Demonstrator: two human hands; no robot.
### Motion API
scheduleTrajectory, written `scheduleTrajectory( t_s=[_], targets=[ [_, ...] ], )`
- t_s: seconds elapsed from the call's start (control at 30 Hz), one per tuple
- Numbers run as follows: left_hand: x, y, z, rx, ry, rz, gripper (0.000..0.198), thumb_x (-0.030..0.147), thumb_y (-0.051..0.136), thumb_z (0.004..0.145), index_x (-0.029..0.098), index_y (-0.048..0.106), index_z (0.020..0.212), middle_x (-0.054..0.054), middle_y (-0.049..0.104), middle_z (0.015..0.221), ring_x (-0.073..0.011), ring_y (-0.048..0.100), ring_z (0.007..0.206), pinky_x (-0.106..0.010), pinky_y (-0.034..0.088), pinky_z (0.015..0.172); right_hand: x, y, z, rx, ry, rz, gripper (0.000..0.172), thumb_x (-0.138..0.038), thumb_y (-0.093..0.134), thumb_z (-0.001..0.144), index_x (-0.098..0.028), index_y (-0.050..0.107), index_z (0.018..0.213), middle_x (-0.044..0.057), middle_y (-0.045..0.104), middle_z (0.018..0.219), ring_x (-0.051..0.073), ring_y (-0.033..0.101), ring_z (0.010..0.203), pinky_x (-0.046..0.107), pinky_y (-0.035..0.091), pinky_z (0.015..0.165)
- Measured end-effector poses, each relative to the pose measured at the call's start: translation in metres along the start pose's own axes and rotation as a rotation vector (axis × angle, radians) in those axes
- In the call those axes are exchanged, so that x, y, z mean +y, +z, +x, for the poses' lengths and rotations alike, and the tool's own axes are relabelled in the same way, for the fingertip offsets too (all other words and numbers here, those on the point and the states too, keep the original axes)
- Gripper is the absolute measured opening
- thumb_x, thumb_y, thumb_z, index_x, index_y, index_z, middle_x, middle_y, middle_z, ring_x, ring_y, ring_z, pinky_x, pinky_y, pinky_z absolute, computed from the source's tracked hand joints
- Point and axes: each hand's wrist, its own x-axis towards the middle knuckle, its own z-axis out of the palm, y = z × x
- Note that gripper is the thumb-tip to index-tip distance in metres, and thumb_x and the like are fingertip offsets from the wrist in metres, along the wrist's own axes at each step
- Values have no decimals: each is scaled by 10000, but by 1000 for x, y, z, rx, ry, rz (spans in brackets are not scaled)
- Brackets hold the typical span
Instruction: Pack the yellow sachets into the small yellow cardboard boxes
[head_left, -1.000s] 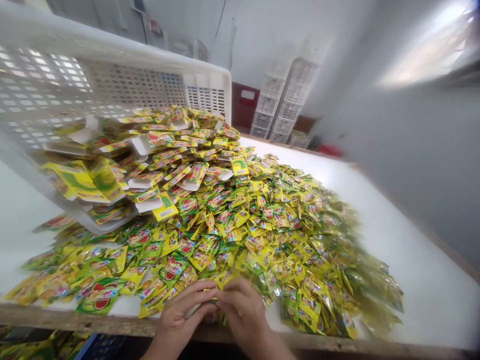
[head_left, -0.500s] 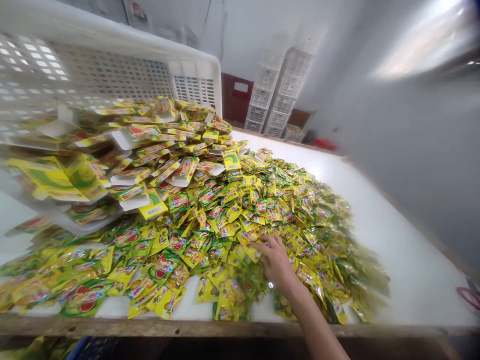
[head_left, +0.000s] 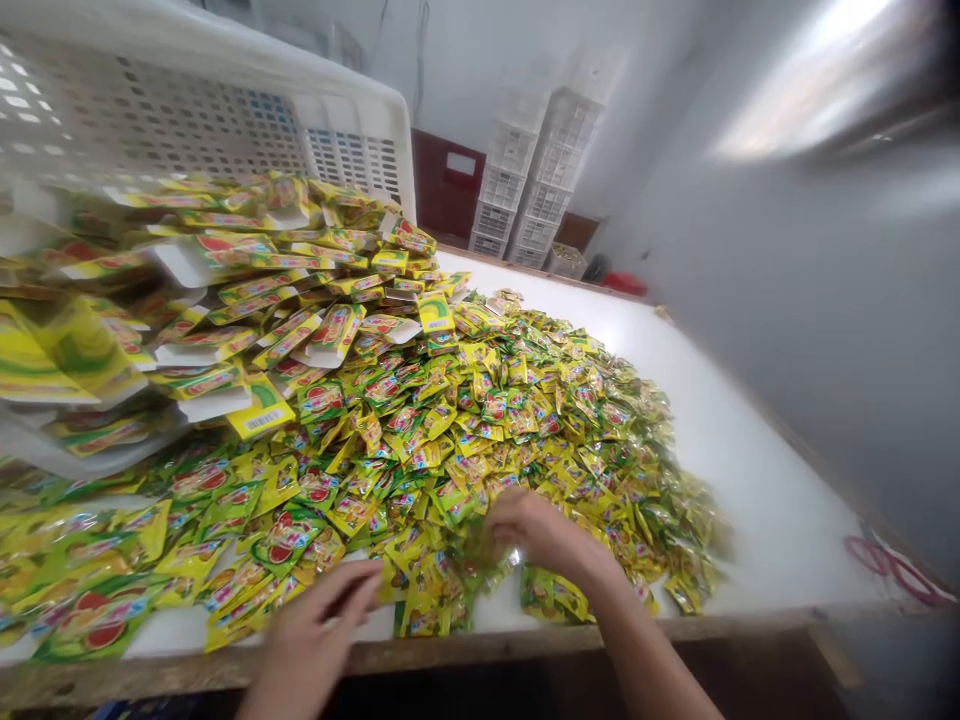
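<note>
A large heap of small yellow-green sachets (head_left: 480, 420) covers the white table (head_left: 757, 500). My right hand (head_left: 536, 530) rests on the near edge of the heap, fingers curled into a bunch of sachets. My left hand (head_left: 319, 625) lies at the table's front edge with fingers stretched out flat, fingertips touching sachets. A tipped white plastic crate (head_left: 225, 120) at the left holds flat yellow cartons (head_left: 225, 300) that spill onto the heap.
Stacks of white crates (head_left: 525, 190) stand against the back wall beside a dark red door (head_left: 450, 185). Red rubber bands (head_left: 885, 565) lie at the table's right edge. The wooden table edge (head_left: 450, 655) runs along the front.
My right hand has drawn back from the heap toward the front edge, gathering sachets. My left hand, out of sight half a second ago, has come back into view at the table's edge.
</note>
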Motion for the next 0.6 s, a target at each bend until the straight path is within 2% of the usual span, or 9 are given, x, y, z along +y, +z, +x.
scheduleTrajectory(
  t_s=[0.1, 0.13, 0.2, 0.3, 0.43, 0.5, 0.6],
  targets=[
    [14, 67, 14, -290, 120, 101, 203, 355, 611, 823, 276, 767, 925, -45, 770, 900, -233, 704, 791, -305, 548, 730, 10, 19, 8, 96, 87, -5, 213, -12, 573, 682, -189, 584, 566, -25, 578, 617, 138, 532, 639, 224, 416, 647],
    [19, 84, 18, -323, 150, 128, 203, 292, 602, 819, 272, 764, 939, -49, 762, 900, -235, 692, 814, -307, 524, 748, 15, 25, 7, 144, 117, -2, 195, -23, 567, 681, -186, 565, 575, -25, 568, 622, 135, 518, 626, 222, 401, 620],
    [26, 104, 25, -320, 163, 176, 202, 224, 604, 787, 257, 760, 912, -48, 735, 821, -230, 660, 766, -303, 471, 705, 23, 35, -2, 251, 193, 15, 146, -67, 549, 716, -189, 554, 635, -27, 552, 622, 136, 507, 603, 218, 381, 571],
    [29, 110, 29, -298, 123, 242, 153, 225, 601, 781, 246, 739, 844, -13, 632, 633, -203, 575, 613, -277, 363, 593, 31, 52, -22, 418, 326, 61, 108, -165, 490, 814, -197, 537, 722, -41, 511, 584, 135, 484, 518, 216, 351, 484],
    [33, 109, 28, -313, 79, 275, 138, 272, 567, 816, 248, 703, 812, 2, 612, 656, -190, 553, 630, -262, 313, 590, 33, 78, -32, 592, 447, 73, 145, -194, 516, 806, -211, 487, 665, -41, 484, 567, 144, 462, 526, 236, 333, 501],
    [36, 113, 26, -322, 51, 273, 168, 331, 563, 829, 234, 680, 758, 2, 607, 650, -186, 547, 623, -261, 307, 587, 34, 87, -30, 646, 475, 68, 173, -191, 540, 790, -217, 470, 635, -37, 477, 561, 149, 453, 541, 247, 323, 524],
    [41, 121, 21, -276, 8, 277, 170, 365, 645, 760, 217, 621, 680, 12, 558, 604, -178, 503, 593, -264, 289, 580, 35, 95, -29, 676, 472, 84, 208, -230, 557, 801, -222, 460, 617, -30, 477, 553, 154, 451, 535, 256, 320, 526]
  ],
)
